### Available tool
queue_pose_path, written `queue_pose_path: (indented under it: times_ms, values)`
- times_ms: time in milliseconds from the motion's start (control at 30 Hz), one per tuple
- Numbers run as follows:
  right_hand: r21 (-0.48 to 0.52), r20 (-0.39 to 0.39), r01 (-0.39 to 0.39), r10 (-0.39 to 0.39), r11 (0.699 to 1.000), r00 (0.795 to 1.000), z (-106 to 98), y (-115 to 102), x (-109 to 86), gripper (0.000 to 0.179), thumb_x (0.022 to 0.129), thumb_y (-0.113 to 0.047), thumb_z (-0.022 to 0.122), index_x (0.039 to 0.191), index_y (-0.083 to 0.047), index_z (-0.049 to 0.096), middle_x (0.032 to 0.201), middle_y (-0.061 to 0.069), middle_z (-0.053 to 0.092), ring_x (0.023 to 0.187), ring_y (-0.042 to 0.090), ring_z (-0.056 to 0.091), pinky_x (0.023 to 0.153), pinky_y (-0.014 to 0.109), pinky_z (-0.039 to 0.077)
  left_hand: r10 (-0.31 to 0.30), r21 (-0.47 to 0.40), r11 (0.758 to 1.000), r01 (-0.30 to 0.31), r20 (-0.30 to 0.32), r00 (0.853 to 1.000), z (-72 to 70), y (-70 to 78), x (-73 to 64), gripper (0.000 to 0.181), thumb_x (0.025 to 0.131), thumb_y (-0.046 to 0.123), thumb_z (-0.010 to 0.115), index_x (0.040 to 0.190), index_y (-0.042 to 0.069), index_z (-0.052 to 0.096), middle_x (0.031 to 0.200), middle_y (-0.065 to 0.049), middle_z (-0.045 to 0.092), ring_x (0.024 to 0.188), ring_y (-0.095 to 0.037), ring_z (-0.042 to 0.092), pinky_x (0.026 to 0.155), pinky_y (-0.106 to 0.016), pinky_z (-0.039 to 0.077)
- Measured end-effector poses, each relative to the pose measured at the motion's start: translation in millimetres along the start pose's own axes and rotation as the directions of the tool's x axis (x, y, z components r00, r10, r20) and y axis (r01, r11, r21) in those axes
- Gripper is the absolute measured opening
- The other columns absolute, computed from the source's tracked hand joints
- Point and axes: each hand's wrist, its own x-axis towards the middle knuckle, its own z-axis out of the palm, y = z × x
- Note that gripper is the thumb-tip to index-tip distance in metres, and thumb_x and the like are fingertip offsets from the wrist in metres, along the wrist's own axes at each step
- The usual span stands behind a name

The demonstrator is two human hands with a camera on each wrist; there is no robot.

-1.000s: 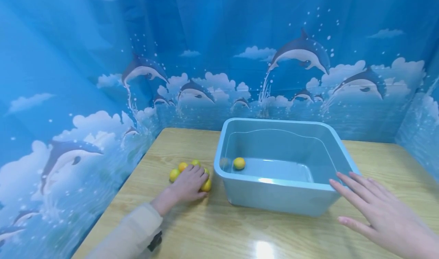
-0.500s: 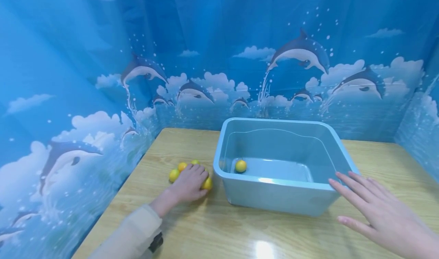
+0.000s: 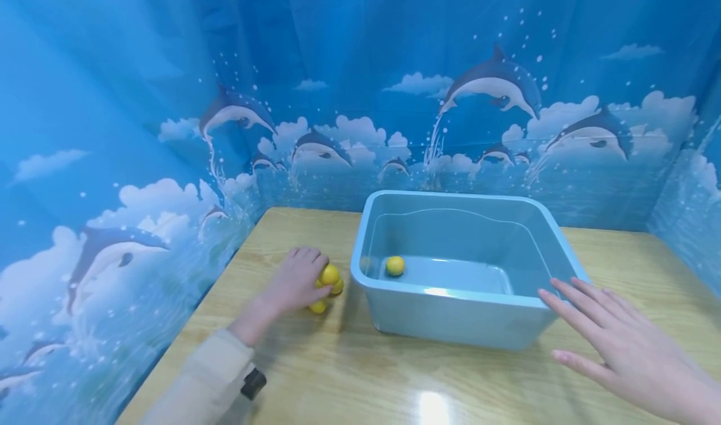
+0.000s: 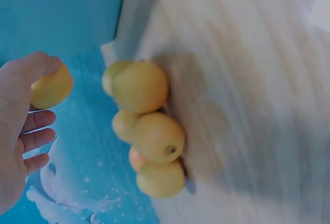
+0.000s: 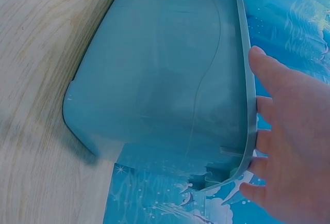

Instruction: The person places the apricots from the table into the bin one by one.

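My left hand [image 3: 295, 279] grips a yellow citrus fruit [image 4: 53, 87] between thumb and fingers, raised over a small pile at the table's left. Several more yellow and orange citrus fruits [image 4: 159, 137] lie bunched on the tabletop, partly hidden by that hand in the head view. To their right stands a light blue plastic bin [image 3: 462, 295], with one yellow citrus fruit [image 3: 395, 265] on its floor at the left end. My right hand [image 3: 625, 343] is spread with straight fingers, its fingertips right at the bin's front right rim.
The wooden table [image 3: 338, 375] carries the bin near its back edge. Behind and at both sides hangs a blue curtain [image 3: 360, 68] printed with dolphins and clouds. A dark band [image 3: 254, 383] sits at the left sleeve's cuff.
My left hand has shifted back and left and risen from the pile with a citrus fruit. The fruit in the bin has rolled slightly right. My right hand has stayed put.
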Motion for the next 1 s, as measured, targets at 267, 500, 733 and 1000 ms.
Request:
queue_pose_path:
  times_ms: [267, 500, 733, 1000]
  values:
    - [-0.003, 0.007, -0.004, 0.004, 1.000, 1.000, -1, -1, 0.7, 0.084, 0.079, -0.047, 0.066, 0.147, -0.020, 0.025, 0.145, 0.013, 0.033, 0.140, 0.017, 0.000, 0.109, 0.032, -0.010, -0.080, 0.008, 0.997, 0.080, 0.004, 0.997, -21.4, -13.1, 3.8, 0.043, 0.080, 0.037, 0.069, 0.105, 0.004, 0.059, 0.101, -0.010, 0.056, 0.099, -0.028, 0.049, 0.091, -0.046, 0.037]
    - [-0.001, 0.015, -0.009, 0.009, 1.000, 1.000, -1, -1, 0.7, 0.085, 0.079, -0.046, 0.067, 0.148, -0.021, 0.023, 0.144, 0.013, 0.034, 0.140, 0.021, 0.004, 0.110, 0.033, -0.010, -0.087, 0.034, 0.996, 0.088, -0.035, 0.996, -44.9, -19.6, 14.1, 0.042, 0.080, 0.037, 0.068, 0.103, 0.003, 0.060, 0.100, -0.011, 0.057, 0.095, -0.029, 0.052, 0.085, -0.044, 0.042]
    - [0.010, 0.013, -0.007, 0.007, 1.000, 1.000, -1, 1, 0.2, 0.084, 0.079, -0.045, 0.067, 0.147, -0.021, 0.024, 0.144, 0.012, 0.034, 0.140, 0.015, 0.000, 0.110, 0.033, -0.009, -0.099, 0.054, 0.993, 0.101, -0.039, 0.994, -66.2, -24.1, 36.8, 0.042, 0.082, 0.040, 0.065, 0.103, 0.004, 0.062, 0.095, -0.009, 0.058, 0.087, -0.026, 0.050, 0.075, -0.039, 0.042]
    - [-0.004, 0.029, -0.014, 0.014, 1.000, 0.999, -1, 2, 1.0, 0.085, 0.079, -0.046, 0.067, 0.148, -0.022, 0.022, 0.144, 0.013, 0.034, 0.138, 0.007, -0.006, 0.110, 0.034, -0.010, -0.107, 0.017, 0.994, 0.108, -0.043, 0.993, -84.7, -26.3, 55.4, 0.041, 0.083, 0.040, 0.065, 0.105, 0.005, 0.061, 0.098, -0.009, 0.057, 0.089, -0.026, 0.049, 0.077, -0.040, 0.040]
